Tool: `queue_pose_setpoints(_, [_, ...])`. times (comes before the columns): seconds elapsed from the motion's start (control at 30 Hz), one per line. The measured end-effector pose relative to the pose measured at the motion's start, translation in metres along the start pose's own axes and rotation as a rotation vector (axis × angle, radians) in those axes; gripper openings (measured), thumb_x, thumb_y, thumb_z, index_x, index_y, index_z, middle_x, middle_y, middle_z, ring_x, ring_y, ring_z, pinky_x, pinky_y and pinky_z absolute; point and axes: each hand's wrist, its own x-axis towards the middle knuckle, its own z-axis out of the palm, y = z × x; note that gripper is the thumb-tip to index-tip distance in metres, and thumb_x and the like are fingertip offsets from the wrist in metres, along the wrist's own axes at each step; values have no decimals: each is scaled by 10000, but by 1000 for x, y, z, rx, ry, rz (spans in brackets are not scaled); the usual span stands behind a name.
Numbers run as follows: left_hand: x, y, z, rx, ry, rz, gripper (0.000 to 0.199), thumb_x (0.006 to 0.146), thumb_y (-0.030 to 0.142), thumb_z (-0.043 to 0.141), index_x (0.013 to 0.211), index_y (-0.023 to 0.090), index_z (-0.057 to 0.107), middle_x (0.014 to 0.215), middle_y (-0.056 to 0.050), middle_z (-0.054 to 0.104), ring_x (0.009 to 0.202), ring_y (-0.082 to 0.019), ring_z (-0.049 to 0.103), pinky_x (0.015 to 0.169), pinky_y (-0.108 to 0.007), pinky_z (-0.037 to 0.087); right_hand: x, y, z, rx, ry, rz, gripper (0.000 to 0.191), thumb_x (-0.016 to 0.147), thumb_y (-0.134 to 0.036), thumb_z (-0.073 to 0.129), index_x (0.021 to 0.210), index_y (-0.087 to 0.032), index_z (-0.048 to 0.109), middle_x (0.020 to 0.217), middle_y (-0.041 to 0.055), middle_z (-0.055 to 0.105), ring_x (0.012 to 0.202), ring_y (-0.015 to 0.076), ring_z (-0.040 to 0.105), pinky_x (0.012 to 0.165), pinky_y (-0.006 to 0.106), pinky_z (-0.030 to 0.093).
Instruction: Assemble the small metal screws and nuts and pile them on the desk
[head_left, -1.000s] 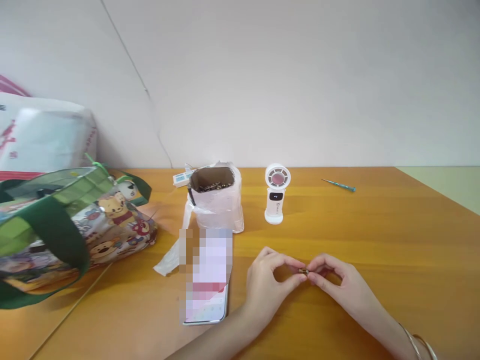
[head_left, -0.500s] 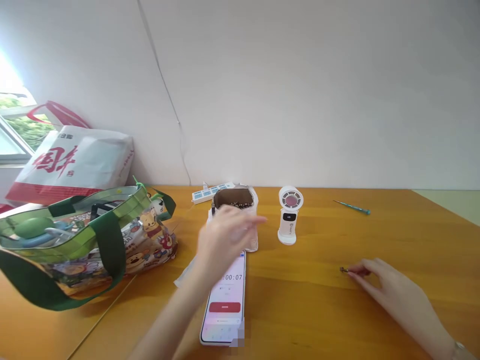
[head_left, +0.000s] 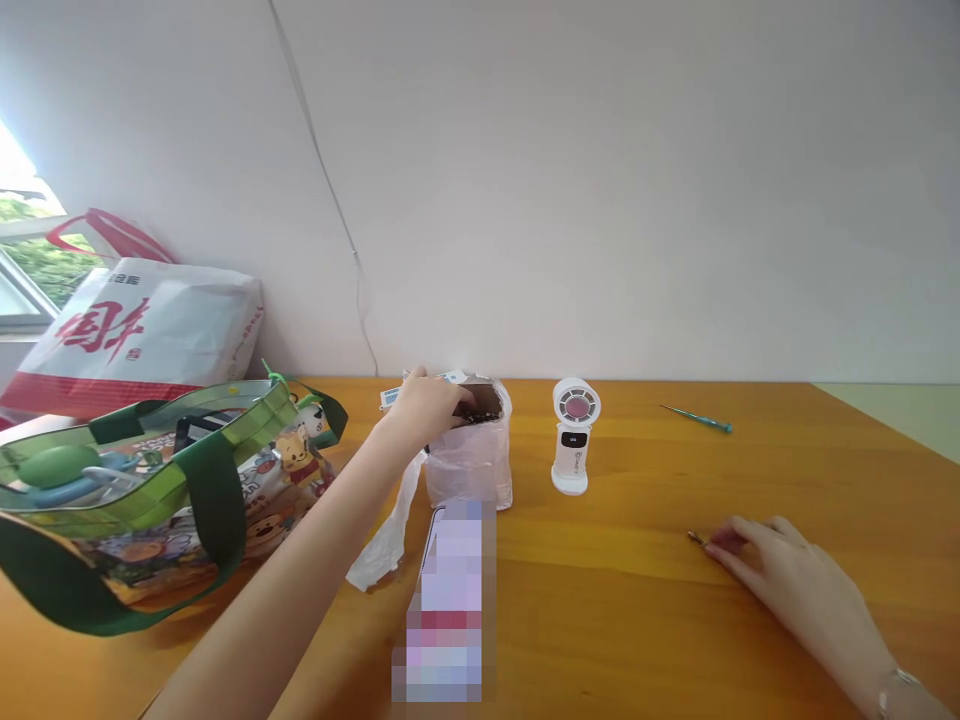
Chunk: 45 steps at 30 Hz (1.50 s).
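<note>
My left hand (head_left: 427, 408) reaches into a box wrapped in white plastic (head_left: 471, 465), its fingertips hidden below the rim. Small dark metal pieces (head_left: 480, 415) show inside the box beside the fingers. Low over the table at the right, my right hand (head_left: 780, 570) pinches a small brass-coloured metal piece (head_left: 697, 538) between thumb and forefinger. The exact kind of that piece is too small to tell.
A phone (head_left: 450, 600), blurred out, lies before the box. A white handheld fan (head_left: 574, 440) stands right of it, and a teal thin screwdriver (head_left: 697, 418) lies farther right. At left are a green-handled clear bag (head_left: 217, 480) and a white-and-red bag (head_left: 165, 320). A power strip (head_left: 390, 398) sits behind.
My left hand has moved from in front of the box up into its opening. My right hand has stayed nearly in place, the metal piece now tilted differently. The view has shifted slightly.
</note>
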Motion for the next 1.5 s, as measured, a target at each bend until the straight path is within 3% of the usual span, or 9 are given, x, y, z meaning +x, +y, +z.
queue_pose_setpoints(0.1, [5, 0, 1, 14, -10, 23, 161, 761, 253, 548, 820, 296, 692, 762, -11, 718, 696, -166, 603, 789, -351, 274, 1, -1, -2, -10, -104, 2, 399, 805, -593, 418, 771, -256, 629, 722, 39, 599, 593, 192, 599, 539, 313, 445])
queue_pose_setpoints(0.3, [3, -1, 2, 7, 51, 44, 129, 742, 230, 545, 718, 249, 670, 711, -7, 705, 649, -161, 588, 791, -352, 286, 2, -2, -2, 32, -138, -5, 354, 821, -553, 433, 790, -255, 621, 782, 43, 623, 697, 205, 623, 574, 311, 466])
queue_pose_setpoints(0.47, [-19, 3, -11, -28, 188, 20, 162, 806, 238, 478, 835, 265, 635, 895, 3, 687, 836, -192, 589, 801, -346, 314, 4, -2, -3, 65, -139, 11, 328, 819, -536, 451, 812, -253, 617, 815, 51, 636, 711, 218, 628, 583, 327, 490])
queue_pose_setpoints(0.57, [-45, 26, -18, -162, 398, -59, 144, 836, 280, 466, 863, 257, 606, 875, 7, 661, 821, -192, 576, 764, -328, 357, 8, -7, -8, 125, -106, 31, 282, 813, -506, 473, 854, -264, 612, 829, 42, 646, 720, 221, 630, 574, 332, 501])
queue_pose_setpoints(0.67, [-72, 68, -12, -510, 436, -37, 71, 812, 284, 532, 845, 233, 569, 842, 7, 640, 807, -173, 576, 705, -279, 403, 10, -24, -17, 333, -47, 14, 230, 829, -439, 476, 899, -255, 595, 883, 41, 657, 790, 213, 634, 674, 348, 519])
queue_pose_setpoints(0.8, [-91, 133, 18, -989, 203, 210, 49, 833, 233, 531, 820, 222, 577, 827, -9, 638, 816, -148, 589, 738, -244, 436, 2, -62, -33, 724, -137, -67, 174, 845, -362, 493, 891, -211, 565, 872, 60, 661, 838, 200, 639, 763, 336, 519])
queue_pose_setpoints(0.93, [-89, 174, 46, -1190, -29, 266, 79, 813, 159, 542, 847, 221, 578, 870, -5, 642, 822, -142, 583, 743, -244, 431, -13, -91, -44, 949, -353, -170, 146, 835, -253, 509, 966, -198, 544, 859, 50, 671, 829, 176, 647, 791, 319, 516])
queue_pose_setpoints(1.2, [-92, 182, 70, -1466, -174, 58, 64, 794, 126, 500, 808, 187, 486, 816, -2, 610, 766, -131, 565, 667, -232, 413, -25, -101, -39, 932, -440, -202, 109, 829, -215, 523, 922, -229, 578, 832, 8, 675, 742, 148, 653, 717, 258, 524])
queue_pose_setpoints(1.5, [-93, 184, 76, -1516, -233, 50, 77, 809, 205, 530, 882, 180, 528, 785, -8, 651, 728, -131, 574, 637, -220, 392, -33, -100, -30, 736, -228, -327, 60, 842, -220, 516, 836, -221, 576, 718, 12, 630, 644, 143, 613, 607, 251, 504])
